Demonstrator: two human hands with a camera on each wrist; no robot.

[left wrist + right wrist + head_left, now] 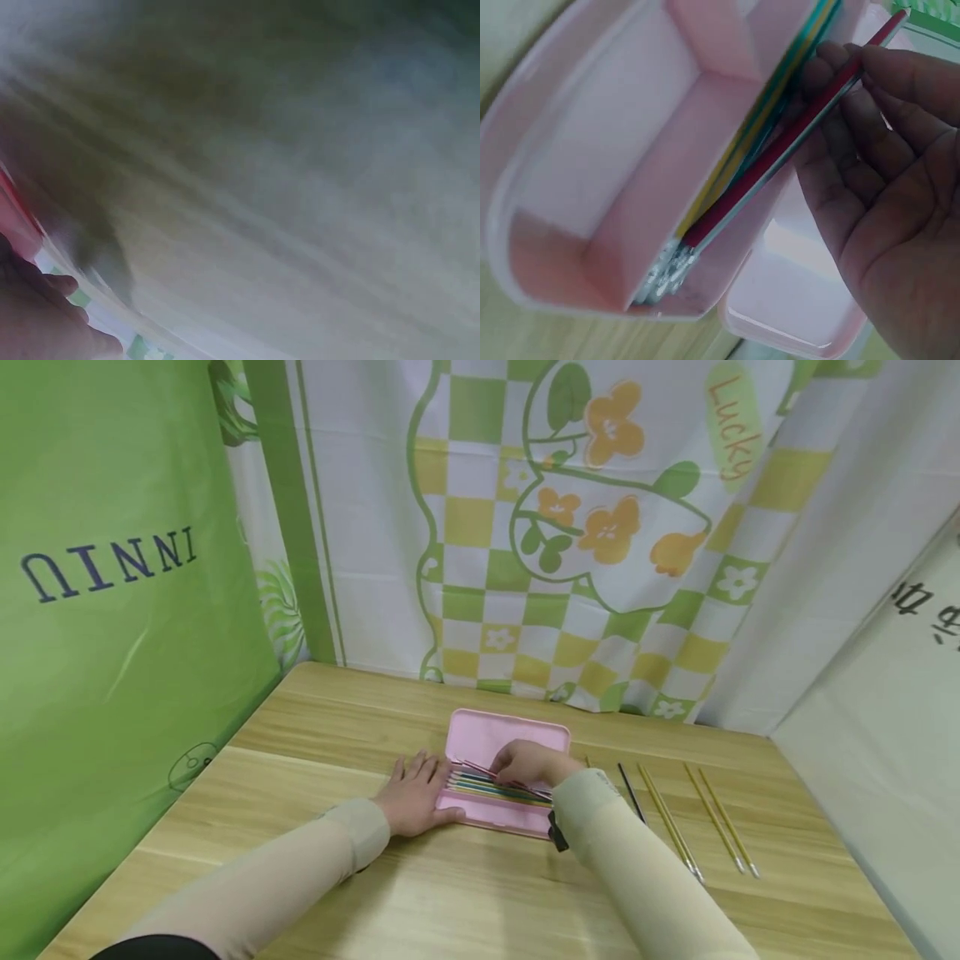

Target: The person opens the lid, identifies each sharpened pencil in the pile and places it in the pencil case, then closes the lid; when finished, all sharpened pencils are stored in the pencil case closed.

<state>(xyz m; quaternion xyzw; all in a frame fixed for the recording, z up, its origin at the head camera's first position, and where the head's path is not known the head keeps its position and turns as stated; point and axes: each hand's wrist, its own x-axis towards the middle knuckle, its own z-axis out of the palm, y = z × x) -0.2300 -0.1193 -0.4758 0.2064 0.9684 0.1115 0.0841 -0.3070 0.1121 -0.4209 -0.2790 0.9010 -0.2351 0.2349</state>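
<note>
A pink pencil case [491,812] lies on the table with its lid [480,735] folded back. Several green and yellow pencils [761,112] lie side by side in one compartment, their silver ends [667,274] together at one end. My right hand [528,762] pinches a red pencil [780,142] between thumb and fingers. That pencil slants over the others, its lower end down among the silver ends. The front compartment [641,180] shows bare pink plastic. At the case's left end my left hand [415,797] rests with fingers spread, the thumb along the front corner.
To the right of the case on the wooden table [315,877] lie a black pencil [632,792], a group of yellow pencils [667,818] and two more yellow pencils [723,818]. A patterned curtain [480,518] hangs behind the table, and a green sheet [135,677] hangs at the left.
</note>
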